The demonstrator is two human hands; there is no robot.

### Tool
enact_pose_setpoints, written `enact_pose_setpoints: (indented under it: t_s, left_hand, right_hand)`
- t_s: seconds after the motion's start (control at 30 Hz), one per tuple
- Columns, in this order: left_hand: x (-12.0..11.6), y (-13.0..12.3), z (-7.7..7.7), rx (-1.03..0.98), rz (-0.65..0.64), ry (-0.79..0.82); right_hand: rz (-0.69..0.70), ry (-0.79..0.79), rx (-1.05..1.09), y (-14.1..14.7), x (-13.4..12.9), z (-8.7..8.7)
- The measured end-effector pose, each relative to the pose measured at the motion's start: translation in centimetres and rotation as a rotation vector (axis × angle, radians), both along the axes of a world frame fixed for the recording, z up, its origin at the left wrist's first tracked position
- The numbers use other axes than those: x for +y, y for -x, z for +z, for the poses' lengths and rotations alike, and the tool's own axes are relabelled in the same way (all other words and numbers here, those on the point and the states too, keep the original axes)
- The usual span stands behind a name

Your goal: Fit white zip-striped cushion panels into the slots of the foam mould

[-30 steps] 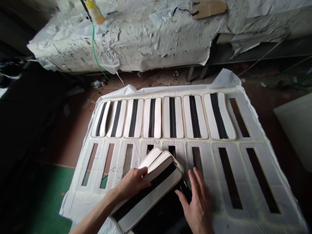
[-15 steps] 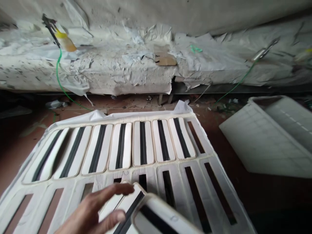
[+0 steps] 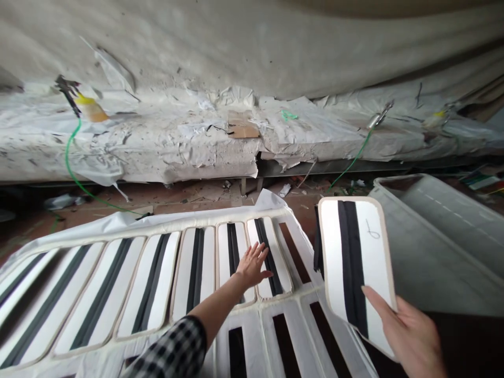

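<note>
My right hand [image 3: 409, 336] holds a stack of flat white panels [image 3: 356, 262] with a black centre stripe, raised upright at the right of the view. My left hand [image 3: 252, 265] is stretched forward with fingers spread, resting on the rightmost panels [image 3: 264, 252] laid in the far row of a white slotted frame [image 3: 299, 320]. That row holds several such striped panels side by side. The near row of slots in the frame shows dark openings.
A long bench [image 3: 177, 142] covered in torn, stained white paper runs across the back, with a yellow-tipped tool [image 3: 84, 102] on a green hose [image 3: 73, 168]. A grey plastic crate [image 3: 444, 236] stands at the right. Scraps lie on the reddish floor [image 3: 197, 191].
The view has swung up and right. My right hand has lifted the panel stack up to the right. My left hand has left the stack and reached forward onto the far row.
</note>
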State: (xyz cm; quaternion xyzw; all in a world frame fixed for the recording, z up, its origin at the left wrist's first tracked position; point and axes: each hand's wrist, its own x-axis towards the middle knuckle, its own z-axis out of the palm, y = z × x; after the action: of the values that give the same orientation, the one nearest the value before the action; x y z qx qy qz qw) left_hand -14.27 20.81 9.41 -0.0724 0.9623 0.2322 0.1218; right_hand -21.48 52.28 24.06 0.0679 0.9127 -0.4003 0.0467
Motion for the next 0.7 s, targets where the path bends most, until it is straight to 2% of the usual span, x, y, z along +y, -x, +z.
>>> enact_pose_setpoints:
  t_s: [0.1,0.23,0.37,0.47,0.6,0.7]
  left_hand:
    - [-1.0,4.1,-2.1,0.019,-0.008,0.085]
    - [-2.1,7.0,-4.3,0.038,-0.039,0.117]
    - [-2.7,7.8,-6.1,0.089,-0.080,0.164]
    - [-3.4,7.9,-6.9,0.146,-0.099,0.195]
    - [-3.9,8.1,-7.4,0.144,-0.094,0.203]
    - [-4.0,8.2,-8.0,0.153,-0.073,0.195]
  right_hand:
    - [-0.002,0.079,0.056,2.9,-2.6,-1.5]
    - [0.008,0.184,0.106,5.6,-4.9,-4.7]
    - [0.140,0.168,0.086,6.7,-4.9,-9.4]
    - [0.302,0.057,-0.001,6.8,-3.9,-12.3]
    - [0.441,0.055,-0.149,8.3,-3.1,-14.5]
    - [0.466,0.199,-0.277,11.1,-4.1,-15.5]
